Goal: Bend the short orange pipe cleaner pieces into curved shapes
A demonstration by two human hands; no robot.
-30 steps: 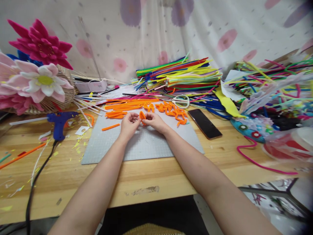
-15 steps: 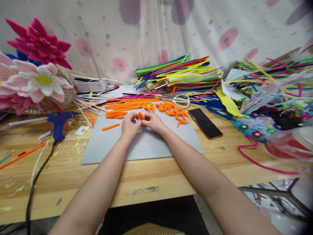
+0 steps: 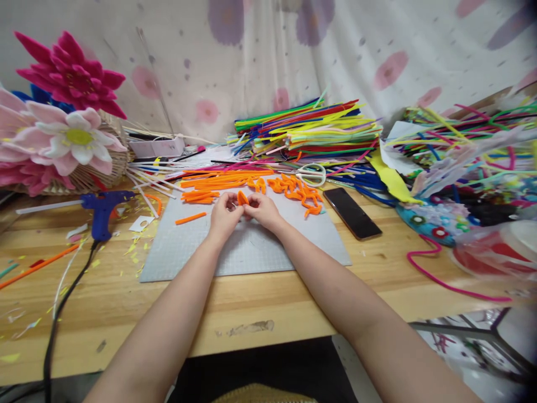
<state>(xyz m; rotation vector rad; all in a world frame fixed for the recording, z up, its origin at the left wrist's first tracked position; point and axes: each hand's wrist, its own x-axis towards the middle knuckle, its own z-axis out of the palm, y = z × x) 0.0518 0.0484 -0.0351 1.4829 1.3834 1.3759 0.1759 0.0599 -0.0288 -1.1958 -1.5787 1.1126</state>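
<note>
Between my two hands is a small bent piece of orange pipe cleaner (image 3: 242, 198), partly hidden by the fingers. My left hand (image 3: 224, 214) pinches it from the left, and my right hand (image 3: 263, 210) pinches it from the right. Both are just above the grey cutting mat (image 3: 251, 254). A single short orange piece (image 3: 191, 218) lies on the mat left of my left hand, with a small pile of cut orange pieces (image 3: 199, 197) behind it. Bent orange shapes (image 3: 293, 187) are heaped behind and right of my right hand. Long orange pipe cleaners (image 3: 222, 179) lie along the mat's far edge.
A blue glue gun (image 3: 103, 212) with a black cord sits left of the mat. Right of it lies a phone (image 3: 351, 212). Scissors with pale handles (image 3: 311, 174) and coloured pipe cleaner bundles (image 3: 310, 126) are at the back. Felt-like flowers (image 3: 78, 137) stand far left.
Both hands stay at nearly the same spot, still pinching the orange piece. It shows slightly more upright and pointed between the fingers. The whole view has shifted a little.
</note>
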